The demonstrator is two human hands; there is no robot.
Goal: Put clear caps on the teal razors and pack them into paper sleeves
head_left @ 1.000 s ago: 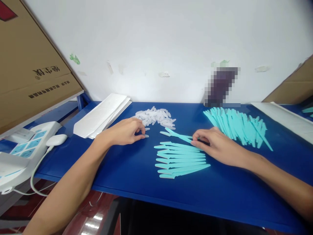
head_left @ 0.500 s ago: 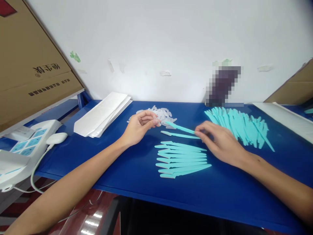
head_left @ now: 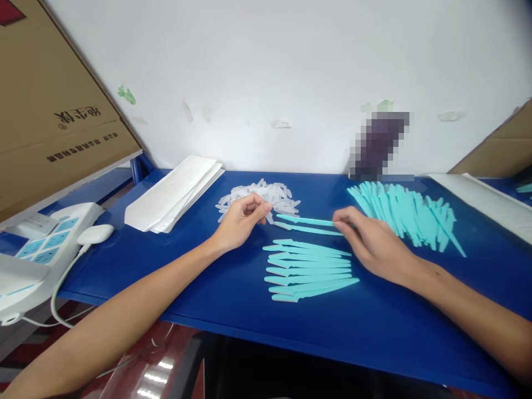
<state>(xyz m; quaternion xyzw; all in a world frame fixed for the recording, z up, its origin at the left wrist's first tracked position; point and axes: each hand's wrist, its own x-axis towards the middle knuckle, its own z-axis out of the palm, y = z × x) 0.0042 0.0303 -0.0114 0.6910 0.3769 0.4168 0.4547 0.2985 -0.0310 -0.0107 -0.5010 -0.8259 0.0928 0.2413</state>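
At far left, flat brown cardboard (head_left: 62, 130) with dark printed characters; nearer, one white plastic power strip (head_left: 58, 239) with blue sockets, a rounded white plug (head_left: 95, 234) beside it. Rightward, flat, smooth white sleeves (head_left: 172, 194), at least two, stacked on the glossy blue table (head_left: 208, 288). Next, left hand (head_left: 240, 223), stretched out from the near left, fingers curled, thumb and fingertips closed on one frosted cap (head_left: 270, 218). Just beyond, a heap of translucent tapered caps (head_left: 272, 193), too many to count. Rightward, one slim, notched teal stick (head_left: 306, 220), tip just beside the cap. Just nearer, one loose stick (head_left: 310, 229); nearer again, a fanned row (head_left: 311, 271) of about eight. Then right hand (head_left: 369, 238), angled in from the near right, thumb and forefinger clamped on the teal stick's right end. Farther right, an overlapping pile (head_left: 409, 213) of teal sticks, beyond counting.
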